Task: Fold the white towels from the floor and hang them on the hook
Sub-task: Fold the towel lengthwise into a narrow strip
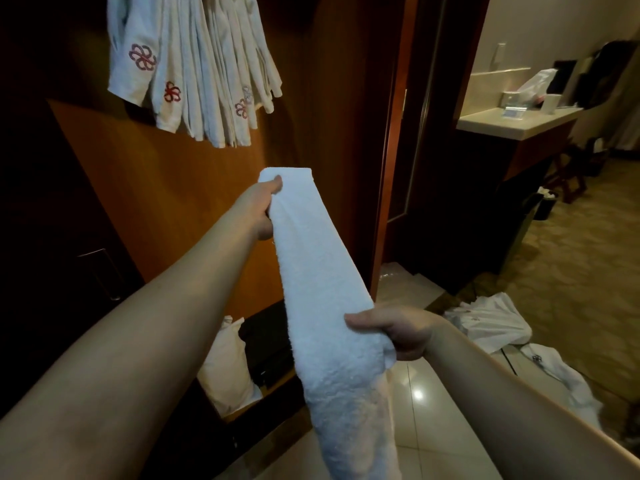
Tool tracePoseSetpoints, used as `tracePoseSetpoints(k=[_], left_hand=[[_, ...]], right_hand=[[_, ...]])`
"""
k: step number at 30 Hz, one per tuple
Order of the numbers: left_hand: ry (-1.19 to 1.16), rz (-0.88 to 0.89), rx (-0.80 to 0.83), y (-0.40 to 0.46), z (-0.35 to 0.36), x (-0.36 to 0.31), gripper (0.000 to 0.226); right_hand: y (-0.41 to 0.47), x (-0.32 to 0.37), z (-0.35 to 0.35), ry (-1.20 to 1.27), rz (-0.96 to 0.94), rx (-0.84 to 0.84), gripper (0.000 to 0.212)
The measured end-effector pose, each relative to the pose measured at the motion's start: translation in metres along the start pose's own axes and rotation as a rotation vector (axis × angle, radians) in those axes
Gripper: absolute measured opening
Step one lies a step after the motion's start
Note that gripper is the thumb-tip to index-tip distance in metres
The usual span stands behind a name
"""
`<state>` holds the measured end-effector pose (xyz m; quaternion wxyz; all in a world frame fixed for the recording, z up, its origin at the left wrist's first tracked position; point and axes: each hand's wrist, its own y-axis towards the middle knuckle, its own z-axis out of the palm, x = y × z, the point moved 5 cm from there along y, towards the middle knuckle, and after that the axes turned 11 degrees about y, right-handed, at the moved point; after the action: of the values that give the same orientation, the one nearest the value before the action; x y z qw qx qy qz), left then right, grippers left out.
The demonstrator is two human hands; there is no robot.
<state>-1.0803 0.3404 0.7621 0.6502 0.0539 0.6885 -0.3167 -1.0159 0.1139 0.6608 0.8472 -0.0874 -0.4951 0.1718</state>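
A white towel, folded into a long narrow strip, stretches between both hands in the middle of the view. My left hand grips its far end, thumb on top, below the hanging towels. My right hand grips the strip lower down from the right side, and the loose tail hangs toward the floor. Several folded white towels with red flower emblems hang at the top left against the wooden panel; the hook itself is hidden. More white towels lie crumpled on the floor at the right.
A wooden wardrobe panel stands straight ahead, with a low open shelf holding a white pillow. A dark doorway and a counter with items are at the right. Glossy tile floor lies below, carpet beyond.
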Motion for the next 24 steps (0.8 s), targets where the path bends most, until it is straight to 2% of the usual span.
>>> tracePoseSetpoints(k=[4,7,9,11,13,17,19,24], left_hand=[[0.009,0.056,0.207,0.003,0.007,0.020,0.044],[0.263,0.018,0.254,-0.002,0.013,0.046,0.067],[0.415,0.156,0.089,-0.012,0.014,0.053,0.061],[0.452,0.445,-0.091,-0.036,0.016,0.053,0.031],[0.438,0.677,-0.134,-0.065,0.021,0.056,0.004],[0.565,0.997,-0.038,-0.106,0.038,0.076,0.019],[0.670,1.047,-0.033,-0.108,0.044,0.085,0.029],[0.861,1.098,-0.227,-0.101,0.045,0.085,0.042]], right_hand=[[-0.006,0.020,0.010,0.063,-0.076,0.005,0.063],[-0.008,0.042,0.010,0.118,-0.193,-0.083,0.053],[-0.008,0.059,0.005,0.091,-0.295,-0.211,0.057],[-0.006,0.073,-0.001,0.029,-0.387,-0.334,0.064],[-0.004,0.083,-0.004,0.005,-0.472,-0.383,0.059],[0.000,0.089,-0.002,0.036,-0.551,-0.367,0.043],[0.002,0.092,0.003,0.033,-0.568,-0.355,0.039],[0.010,0.096,0.011,-0.021,-0.594,-0.409,0.055]])
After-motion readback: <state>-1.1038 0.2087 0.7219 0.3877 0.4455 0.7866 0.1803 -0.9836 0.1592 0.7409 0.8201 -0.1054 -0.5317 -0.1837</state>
